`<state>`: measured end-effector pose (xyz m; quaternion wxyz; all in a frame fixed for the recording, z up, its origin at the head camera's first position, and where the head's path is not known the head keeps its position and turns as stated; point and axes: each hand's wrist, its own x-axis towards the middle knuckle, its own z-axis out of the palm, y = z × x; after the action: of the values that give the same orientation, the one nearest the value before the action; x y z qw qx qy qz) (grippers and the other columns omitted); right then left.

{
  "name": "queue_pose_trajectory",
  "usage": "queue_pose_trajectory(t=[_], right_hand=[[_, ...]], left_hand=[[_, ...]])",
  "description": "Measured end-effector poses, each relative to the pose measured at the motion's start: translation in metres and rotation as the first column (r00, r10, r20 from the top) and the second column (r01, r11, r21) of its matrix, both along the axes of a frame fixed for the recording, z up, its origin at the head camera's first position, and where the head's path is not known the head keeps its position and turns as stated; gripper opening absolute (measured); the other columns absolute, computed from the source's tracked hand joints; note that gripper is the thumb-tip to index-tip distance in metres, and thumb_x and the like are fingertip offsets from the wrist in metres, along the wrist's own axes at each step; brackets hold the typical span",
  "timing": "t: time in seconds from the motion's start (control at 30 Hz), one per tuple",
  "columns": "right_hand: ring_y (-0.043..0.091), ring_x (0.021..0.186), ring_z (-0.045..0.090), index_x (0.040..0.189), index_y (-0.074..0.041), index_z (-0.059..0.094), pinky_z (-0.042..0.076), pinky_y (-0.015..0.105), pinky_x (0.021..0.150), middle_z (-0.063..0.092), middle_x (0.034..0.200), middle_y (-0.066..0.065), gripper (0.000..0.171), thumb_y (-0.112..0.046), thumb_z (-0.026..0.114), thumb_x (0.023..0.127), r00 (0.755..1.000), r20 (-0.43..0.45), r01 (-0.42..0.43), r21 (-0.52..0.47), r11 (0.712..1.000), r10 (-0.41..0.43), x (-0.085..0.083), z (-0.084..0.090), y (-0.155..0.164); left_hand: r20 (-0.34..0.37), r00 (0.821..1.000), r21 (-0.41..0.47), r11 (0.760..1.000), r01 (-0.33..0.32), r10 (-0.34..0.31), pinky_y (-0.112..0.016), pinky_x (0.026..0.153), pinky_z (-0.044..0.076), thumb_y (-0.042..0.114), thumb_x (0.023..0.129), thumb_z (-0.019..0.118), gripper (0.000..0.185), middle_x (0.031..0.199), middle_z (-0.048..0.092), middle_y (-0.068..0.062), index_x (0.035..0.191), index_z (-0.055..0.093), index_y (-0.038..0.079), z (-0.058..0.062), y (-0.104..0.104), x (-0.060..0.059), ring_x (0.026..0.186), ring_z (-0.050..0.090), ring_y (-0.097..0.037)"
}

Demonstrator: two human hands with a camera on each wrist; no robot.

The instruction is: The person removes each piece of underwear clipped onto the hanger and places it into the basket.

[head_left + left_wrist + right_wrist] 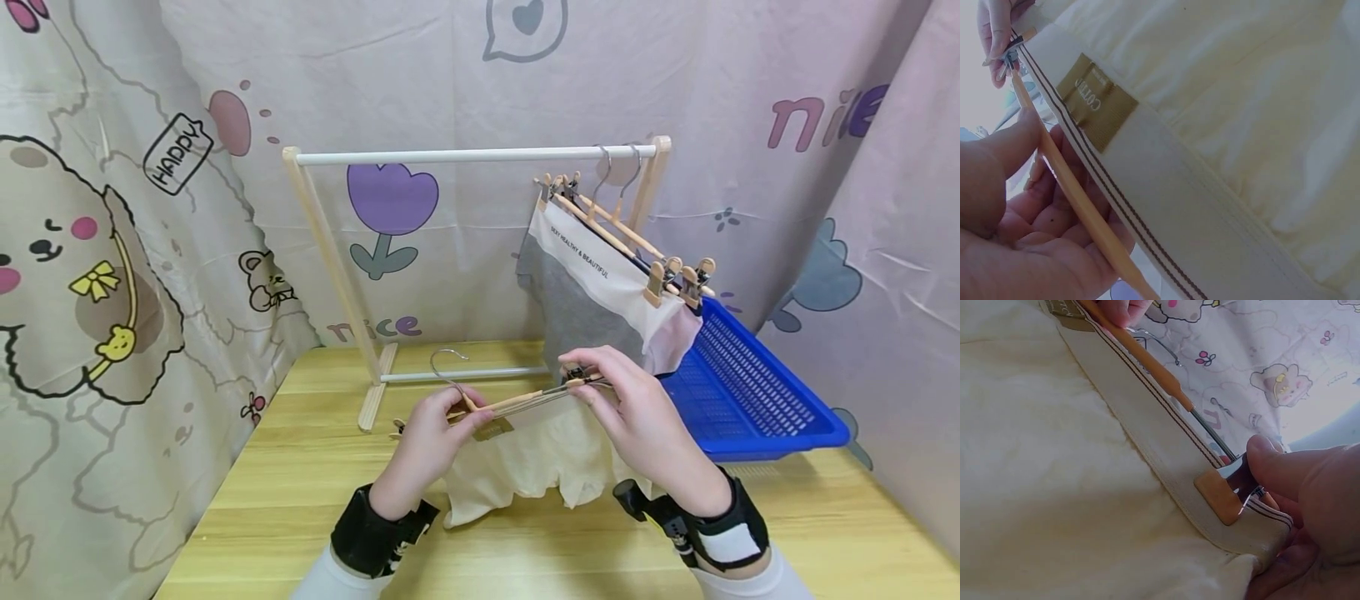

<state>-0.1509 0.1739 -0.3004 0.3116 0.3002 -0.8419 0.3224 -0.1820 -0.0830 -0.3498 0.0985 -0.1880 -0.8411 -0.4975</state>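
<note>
My left hand [427, 437] grips the wooden bar of a clip hanger [1075, 190] near its middle, thumb on one side and fingers behind. The hanger's metal hook [442, 367] points up. Cream underpants [525, 471] hang below the bar, their striped waistband running along it with a brown label [1097, 103] on it. At the bar's right end, my right hand [641, 408] pinches a clip [1222, 494] between thumb and fingers. That clip's wooden pad lies over the waistband. Another clip [399, 427] shows at the left end, partly hidden by my left hand.
Behind my hands stands a wooden rack with a white rail [465, 156]. Two hangers hang at its right end, carrying grey-and-white underpants [600, 283] and a dark garment behind. A blue basket [757, 400] sits at the right of the wooden table [270, 500]. Printed curtains surround it.
</note>
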Motion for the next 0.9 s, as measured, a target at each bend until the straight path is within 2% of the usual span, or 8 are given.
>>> queue_pose_trajectory(t=[0.17, 0.23, 0.57, 0.73, 0.9], right_hand=[[0.011, 0.095, 0.067, 0.127, -0.010, 0.065, 0.052, 0.015, 0.082, 0.069, 0.112, 0.000, 0.043, 0.009, 0.072, 0.090, 1.000, -0.007, 0.013, 0.024, 1.000, -0.013, -0.0001, 0.0003, -0.0004], [0.010, 0.094, 0.066, 0.127, -0.010, 0.065, 0.052, 0.015, 0.082, 0.069, 0.111, 0.000, 0.043, 0.008, 0.073, 0.089, 1.000, -0.014, 0.021, 0.028, 0.999, -0.021, 0.0001, 0.0004, -0.0003], [0.010, 0.098, 0.067, 0.128, -0.011, 0.065, 0.049, 0.013, 0.084, 0.069, 0.115, -0.001, 0.042, 0.003, 0.075, 0.090, 0.998, 0.007, 0.056, 0.061, 0.997, -0.057, 0.0018, -0.0004, 0.0006], [0.012, 0.098, 0.067, 0.127, -0.010, 0.065, 0.050, 0.014, 0.086, 0.069, 0.113, 0.000, 0.045, -0.001, 0.081, 0.086, 0.997, -0.042, 0.073, 0.089, 0.993, -0.070, 0.0031, 0.0007, -0.0006], [0.015, 0.097, 0.067, 0.129, -0.009, 0.065, 0.051, 0.018, 0.087, 0.070, 0.113, 0.002, 0.055, 0.000, 0.086, 0.079, 0.994, -0.094, 0.071, 0.102, 0.992, -0.061, 0.0036, 0.0006, -0.0015]], left_hand=[[0.009, 1.000, 0.033, 0.999, 0.017, -0.017, -0.022, 0.063, 0.045, 0.015, 0.092, 0.077, 0.007, 0.083, 0.067, -0.001, 0.090, 0.073, 0.010, -0.0016, -0.0020, -0.0024, 0.071, 0.054, -0.009], [-0.001, 1.000, 0.037, 0.999, 0.020, -0.020, -0.021, 0.062, 0.044, 0.015, 0.092, 0.078, 0.008, 0.082, 0.067, -0.001, 0.089, 0.073, 0.009, -0.0015, -0.0021, -0.0023, 0.069, 0.052, -0.008], [-0.031, 0.999, 0.011, 1.000, -0.018, 0.019, -0.021, 0.063, 0.045, 0.015, 0.089, 0.080, 0.009, 0.082, 0.066, 0.002, 0.086, 0.073, 0.012, 0.0005, -0.0015, 0.0003, 0.069, 0.053, -0.008], [-0.033, 0.999, -0.002, 0.999, -0.038, 0.038, -0.022, 0.067, 0.049, 0.016, 0.089, 0.080, 0.008, 0.084, 0.069, 0.002, 0.087, 0.073, 0.013, 0.0014, -0.0026, 0.0001, 0.074, 0.058, -0.009], [-0.054, 0.998, -0.014, 0.999, -0.043, 0.042, -0.022, 0.068, 0.050, 0.017, 0.089, 0.080, 0.008, 0.085, 0.070, 0.000, 0.086, 0.074, 0.012, 0.0015, -0.0019, -0.0003, 0.075, 0.060, -0.010]])
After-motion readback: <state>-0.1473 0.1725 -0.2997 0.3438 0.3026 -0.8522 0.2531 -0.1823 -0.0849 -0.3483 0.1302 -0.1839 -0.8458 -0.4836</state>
